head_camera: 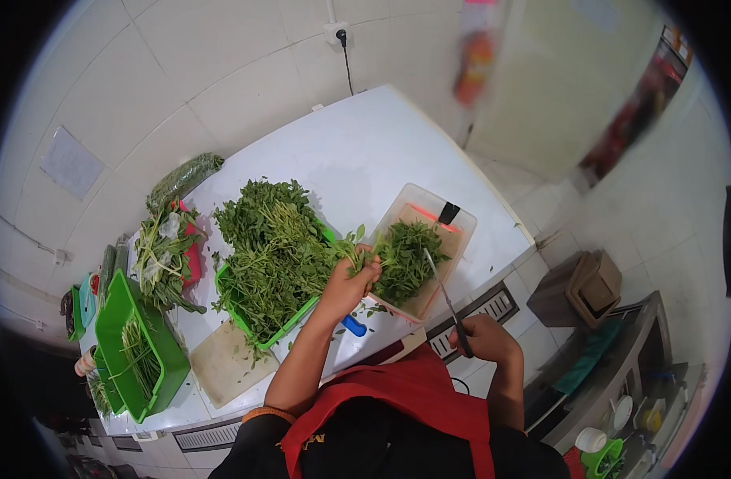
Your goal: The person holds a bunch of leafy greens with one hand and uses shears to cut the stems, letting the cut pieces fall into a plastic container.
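Observation:
My left hand point(350, 281) grips a small bunch of leafy green stems point(356, 242) between the big heap and a clear plastic container point(464, 239). Cut leafy greens point(408, 257) lie inside that container. In my right hand point(488, 336) are scissors point(440, 281) with dark handles, their blades reaching over the container's near right side. To the left, a green plastic basket point(270, 341) is piled high with leafy stems point(273, 263). A blue handle point(354, 325) lies by my left wrist; what it belongs to is hidden.
A cutting board point(228, 365) lies near the table's front edge. Left of it stands a green bin point(168, 359) with long thin greens. Behind are a red container point(192, 257) under leafy vegetables and a wrapped bundle point(183, 179). A brown bin point(560, 293) stands on the floor at right.

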`<state>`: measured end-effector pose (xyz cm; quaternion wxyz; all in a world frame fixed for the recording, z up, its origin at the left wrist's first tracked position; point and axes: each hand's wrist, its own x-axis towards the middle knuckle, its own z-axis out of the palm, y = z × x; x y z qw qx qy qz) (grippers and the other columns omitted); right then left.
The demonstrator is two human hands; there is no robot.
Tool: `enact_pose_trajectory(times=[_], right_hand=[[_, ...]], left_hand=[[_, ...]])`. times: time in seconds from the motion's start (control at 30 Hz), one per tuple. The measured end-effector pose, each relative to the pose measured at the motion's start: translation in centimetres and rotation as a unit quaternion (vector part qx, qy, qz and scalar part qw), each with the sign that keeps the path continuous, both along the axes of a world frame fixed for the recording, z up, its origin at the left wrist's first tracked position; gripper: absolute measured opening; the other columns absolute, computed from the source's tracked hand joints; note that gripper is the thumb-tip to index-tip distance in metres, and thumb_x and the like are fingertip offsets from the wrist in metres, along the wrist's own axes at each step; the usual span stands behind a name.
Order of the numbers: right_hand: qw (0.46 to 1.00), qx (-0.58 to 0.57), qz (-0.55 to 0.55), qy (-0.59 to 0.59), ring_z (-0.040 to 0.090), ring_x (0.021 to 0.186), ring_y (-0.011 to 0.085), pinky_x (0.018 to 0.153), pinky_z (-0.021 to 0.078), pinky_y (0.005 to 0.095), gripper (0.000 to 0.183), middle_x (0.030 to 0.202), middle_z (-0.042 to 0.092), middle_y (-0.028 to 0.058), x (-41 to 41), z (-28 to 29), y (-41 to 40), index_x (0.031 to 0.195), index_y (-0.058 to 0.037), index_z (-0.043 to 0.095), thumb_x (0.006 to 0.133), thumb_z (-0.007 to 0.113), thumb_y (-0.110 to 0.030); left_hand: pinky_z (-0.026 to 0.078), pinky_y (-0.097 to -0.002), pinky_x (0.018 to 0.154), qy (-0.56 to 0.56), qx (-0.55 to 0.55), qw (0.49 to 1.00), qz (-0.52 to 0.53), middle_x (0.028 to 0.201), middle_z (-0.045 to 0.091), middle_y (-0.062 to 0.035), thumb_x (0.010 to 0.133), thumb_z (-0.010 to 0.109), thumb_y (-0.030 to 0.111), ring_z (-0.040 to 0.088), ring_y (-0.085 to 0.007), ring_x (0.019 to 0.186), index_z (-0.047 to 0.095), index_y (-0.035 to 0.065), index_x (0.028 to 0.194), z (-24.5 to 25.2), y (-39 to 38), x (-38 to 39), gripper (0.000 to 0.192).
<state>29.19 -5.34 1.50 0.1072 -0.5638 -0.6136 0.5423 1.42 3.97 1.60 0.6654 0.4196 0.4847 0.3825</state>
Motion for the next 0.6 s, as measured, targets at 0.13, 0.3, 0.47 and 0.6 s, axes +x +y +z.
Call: enact_pose_trajectory(times=[0.13, 0.3, 0.47, 0.6], right_hand=[[1.0, -0.002, 0.003, 0.008, 0.063, 0.061, 0.0152, 0.06, 0.0481, 0.0289, 0.022, 0.065, 0.065, 0.0064, 0.0, -0.2, -0.1, 0.088, -0.003, 0.07, 0.081, 0.063, -0.022], [0.999, 0.0, 0.008, 0.033, 0.059, 0.058, 0.0087, 0.054, 0.046, 0.0247, 0.016, 0.062, 0.062, 0.0014, -0.3, -1.5, 0.1, 0.08, -0.0003, 0.066, 0.079, 0.066, -0.017], [0.989, 0.063, 0.06, 0.121, 0.055, 0.062, 0.0094, 0.057, 0.0445, 0.0248, 0.06, 0.068, 0.059, 0.0001, -2.9, -0.8, 2.1, 0.088, -0.0009, 0.063, 0.079, 0.066, -0.06], [0.974, 0.073, 0.079, 0.199, 0.052, 0.068, 0.0097, 0.061, 0.0422, 0.0245, 0.082, 0.075, 0.055, -0.0013, -6.0, 2.0, 3.8, 0.095, -0.0013, 0.059, 0.07, 0.058, -0.08]], left_hand=[[0.031, -0.02, 0.051, -0.013, 0.085, 0.996, -0.013, 0.072, 0.049, 0.0039, 0.095, 0.055, 0.013, 0.041, -0.0042, 0.057, 0.046, 0.0115, 0.094, -0.2, -0.3, -0.9, 0.009], [0.033, -0.0209, 0.05, 0.009, 0.14, 0.989, -0.036, 0.074, 0.057, 0.0011, 0.094, 0.057, 0.013, 0.043, -0.0033, 0.058, 0.047, 0.0095, 0.103, 0.9, -0.5, -2.1, 0.013], [0.036, -0.0207, 0.053, -0.008, 0.132, 0.99, -0.041, 0.076, 0.059, -0.0004, 0.095, 0.058, 0.018, 0.045, -0.0044, 0.06, 0.045, 0.007, 0.112, 2.1, -1.5, -3.6, 0.024], [0.035, -0.0199, 0.052, -0.029, 0.162, 0.985, 0.053, 0.076, 0.06, -0.0032, 0.097, 0.056, 0.022, 0.045, -0.0059, 0.057, 0.042, 0.0098, 0.107, 1.9, -2.0, -6.5, 0.021]])
